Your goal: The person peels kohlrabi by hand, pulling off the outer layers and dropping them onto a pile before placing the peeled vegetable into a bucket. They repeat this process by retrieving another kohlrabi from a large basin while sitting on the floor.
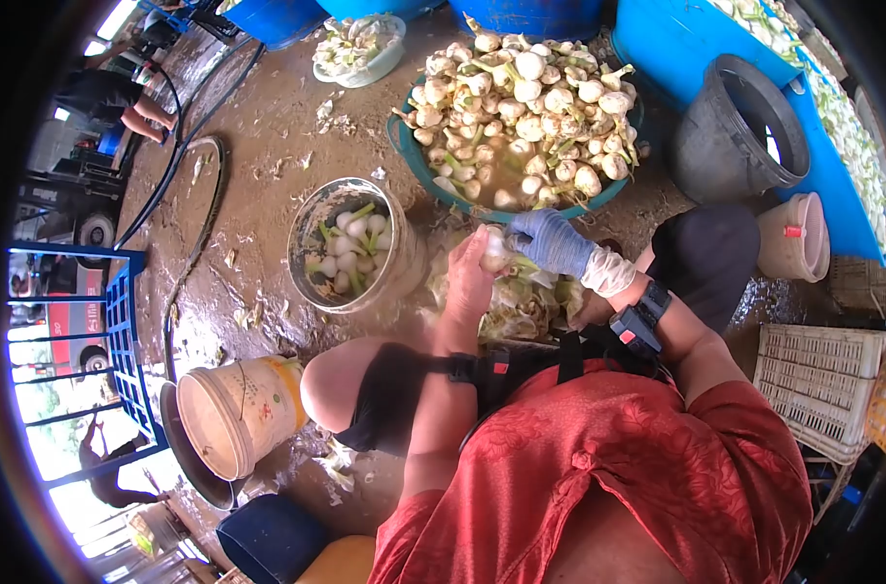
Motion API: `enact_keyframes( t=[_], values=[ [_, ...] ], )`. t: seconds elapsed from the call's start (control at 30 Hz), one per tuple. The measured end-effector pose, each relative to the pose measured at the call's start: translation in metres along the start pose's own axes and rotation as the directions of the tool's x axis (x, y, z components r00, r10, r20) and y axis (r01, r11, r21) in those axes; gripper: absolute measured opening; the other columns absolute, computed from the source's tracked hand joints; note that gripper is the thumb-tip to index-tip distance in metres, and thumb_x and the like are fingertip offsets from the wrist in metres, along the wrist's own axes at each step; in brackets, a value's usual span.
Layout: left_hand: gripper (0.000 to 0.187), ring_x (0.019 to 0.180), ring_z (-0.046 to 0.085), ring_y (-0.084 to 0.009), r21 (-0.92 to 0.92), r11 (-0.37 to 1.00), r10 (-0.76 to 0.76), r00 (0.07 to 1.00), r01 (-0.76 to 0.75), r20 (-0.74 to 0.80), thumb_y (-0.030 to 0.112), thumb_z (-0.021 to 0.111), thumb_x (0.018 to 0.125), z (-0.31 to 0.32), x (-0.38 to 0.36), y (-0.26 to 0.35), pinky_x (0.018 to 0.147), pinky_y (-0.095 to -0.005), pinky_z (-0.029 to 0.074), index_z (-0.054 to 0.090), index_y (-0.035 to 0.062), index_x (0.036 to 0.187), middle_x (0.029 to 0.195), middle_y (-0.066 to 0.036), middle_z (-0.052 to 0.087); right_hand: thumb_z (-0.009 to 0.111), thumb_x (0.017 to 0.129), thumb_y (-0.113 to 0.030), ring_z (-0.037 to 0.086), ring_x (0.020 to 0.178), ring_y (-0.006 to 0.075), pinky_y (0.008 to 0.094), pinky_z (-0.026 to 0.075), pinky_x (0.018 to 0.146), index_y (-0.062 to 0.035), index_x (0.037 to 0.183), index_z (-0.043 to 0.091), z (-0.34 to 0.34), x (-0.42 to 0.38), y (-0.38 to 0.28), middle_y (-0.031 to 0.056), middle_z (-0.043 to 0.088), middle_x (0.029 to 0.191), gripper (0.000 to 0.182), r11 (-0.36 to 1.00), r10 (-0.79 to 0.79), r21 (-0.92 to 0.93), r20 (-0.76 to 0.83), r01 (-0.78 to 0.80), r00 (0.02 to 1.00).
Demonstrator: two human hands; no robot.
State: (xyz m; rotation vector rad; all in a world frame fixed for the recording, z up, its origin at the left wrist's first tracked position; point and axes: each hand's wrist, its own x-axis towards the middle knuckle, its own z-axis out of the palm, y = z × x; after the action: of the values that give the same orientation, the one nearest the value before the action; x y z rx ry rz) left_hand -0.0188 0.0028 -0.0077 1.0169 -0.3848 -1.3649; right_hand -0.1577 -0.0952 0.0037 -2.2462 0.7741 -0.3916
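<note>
My left hand, bare, is closed around a whitish bulb in front of my lap. My right hand, in a blue glove, meets the bulb from the other side, its fingers closed at the bulb's leafy end. Beyond my hands stands a wide green tub heaped with unpeeled bulbs and some murky water. To the left, a bucket holds cleaned white bulbs with green stems. Under my hands lies a pile of peeled leaves.
A pale bucket stands by my left knee, with a hose beyond it. At the right are a grey bucket, a pink bucket and a white crate. Another person's legs show at the upper left.
</note>
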Motion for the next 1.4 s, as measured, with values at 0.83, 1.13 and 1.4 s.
enact_keyframes(
  t=[0.83, 1.13, 1.4],
  values=[
    [0.033, 0.05, 0.055, -0.0154, 0.174, 0.983, -0.05, 0.997, 0.059, -0.056, 0.03, 0.062, 0.083, 0.007, -0.002, -0.003, 0.04, -0.0244, 0.04, 0.058, -0.0016, 0.091, 0.07, -0.008, 0.06, 0.078, 0.066, -0.029, 0.058, 0.089, 0.0252, 0.0376, 0.047, 0.08, -0.0055, 0.108, 0.058, -0.015, -0.016, -0.004, 0.0108, 0.058, 0.101, 0.052, 0.893, -0.432, 0.039, -0.208, 0.449, 0.878],
    [0.024, 0.061, 0.058, -0.0187, -0.291, 0.957, -0.012, 1.0, 0.017, 0.021, 0.017, 0.058, 0.083, 0.001, 0.0, -0.006, 0.052, -0.0298, 0.045, 0.058, -0.0028, 0.097, 0.079, -0.01, 0.062, 0.062, 0.087, -0.021, 0.056, 0.072, 0.01, 0.0251, 0.048, 0.065, -0.0048, 0.106, 0.056, -0.037, -0.004, 0.02, 0.0, 0.058, 0.08, 0.026, 0.798, 0.051, 0.602, -0.071, 0.003, 0.996],
    [0.025, 0.067, 0.062, -0.0149, -0.028, 0.999, 0.032, 0.987, -0.037, -0.156, 0.02, 0.065, 0.083, 0.008, -0.004, -0.008, 0.057, -0.0286, 0.052, 0.061, 0.0019, 0.1, 0.083, -0.005, 0.064, 0.064, 0.081, -0.021, 0.064, 0.079, 0.023, 0.0345, 0.049, 0.071, -0.0013, 0.11, 0.059, -0.011, -0.006, -0.011, 0.0158, 0.065, 0.092, 0.035, 0.939, -0.109, 0.326, -0.013, 0.107, 0.994]
  ],
)
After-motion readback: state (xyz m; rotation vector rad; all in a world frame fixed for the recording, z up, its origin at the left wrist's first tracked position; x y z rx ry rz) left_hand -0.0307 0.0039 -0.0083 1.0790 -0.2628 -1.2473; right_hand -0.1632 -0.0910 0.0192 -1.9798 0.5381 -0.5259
